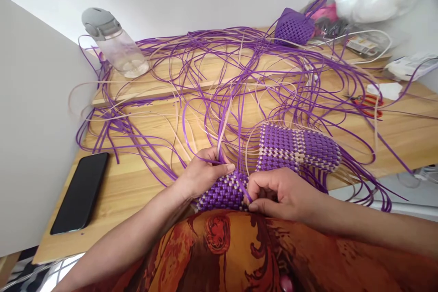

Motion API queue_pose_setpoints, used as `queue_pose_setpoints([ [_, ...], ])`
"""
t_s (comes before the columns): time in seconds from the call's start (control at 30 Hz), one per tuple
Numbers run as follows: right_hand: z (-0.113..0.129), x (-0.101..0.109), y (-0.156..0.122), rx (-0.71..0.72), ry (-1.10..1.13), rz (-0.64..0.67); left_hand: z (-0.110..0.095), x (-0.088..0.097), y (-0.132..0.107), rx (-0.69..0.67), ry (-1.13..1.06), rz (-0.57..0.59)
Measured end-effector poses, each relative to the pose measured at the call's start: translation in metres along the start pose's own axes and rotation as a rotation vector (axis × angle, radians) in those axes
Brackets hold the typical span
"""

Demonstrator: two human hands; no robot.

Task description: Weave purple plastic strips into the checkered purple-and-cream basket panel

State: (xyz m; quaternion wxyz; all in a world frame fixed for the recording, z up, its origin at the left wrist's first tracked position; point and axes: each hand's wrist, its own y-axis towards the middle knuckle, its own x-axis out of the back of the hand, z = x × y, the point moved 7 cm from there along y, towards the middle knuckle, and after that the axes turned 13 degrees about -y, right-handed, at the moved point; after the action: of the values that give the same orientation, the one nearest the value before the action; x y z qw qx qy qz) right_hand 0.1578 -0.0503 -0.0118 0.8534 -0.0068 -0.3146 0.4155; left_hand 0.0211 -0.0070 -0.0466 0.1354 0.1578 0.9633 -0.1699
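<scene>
- Purple and cream weave: the woven piece [222, 195] sits between the hands, directly in front of the patterned clothing [219, 246]. Whether it rests on the bench [132, 191] or the lap cannot be told.
- Left hand [201, 173]: closed on the top edge of the woven piece, thumb on the near face, with upright strips beside the forefinger. If this grip relaxes, the top row could loosen or shift.
- Right hand [285, 191]: thumb and forefinger pinch a purple strip [243, 187] that slants down across the weave. Uneven pull could pucker the row; a slip of the fingertips could let the strip spring back.
- Loose strips [239, 73]: these cross and loop over one another beyond the hands. Drawing one through could snag others, form a knot or bring the wrong strand forward.
- Second woven piece [297, 148]: lies just beyond the right hand, its long ends spread around it. A caught end could drag it out of place.
- Bottle [121, 52]: stands among the strips at the far left. A sharp tug on a strand looped there could tip it.
- Scissors [369, 106]: lie under strands at the right. Lifting them carelessly could hook a strip.
</scene>
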Motion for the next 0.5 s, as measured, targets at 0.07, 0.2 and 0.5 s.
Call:
queue_pose_setpoints([
  [0.07, -0.002, -0.001, -0.001, -0.01, 0.031, -0.006, 0.001, 0.001, 0.001, 0.033, -0.001, 0.018],
  [0.2, 0.0, 0.005, 0.0, 0.029, 0.014, -0.057, 0.007, -0.003, 0.001, 0.171, -0.012, 0.113],
  [0.5, -0.013, -0.014, 0.011, -0.148, 0.302, 0.113, 0.0, -0.01, -0.001, 0.02, 0.214, 0.017],
])
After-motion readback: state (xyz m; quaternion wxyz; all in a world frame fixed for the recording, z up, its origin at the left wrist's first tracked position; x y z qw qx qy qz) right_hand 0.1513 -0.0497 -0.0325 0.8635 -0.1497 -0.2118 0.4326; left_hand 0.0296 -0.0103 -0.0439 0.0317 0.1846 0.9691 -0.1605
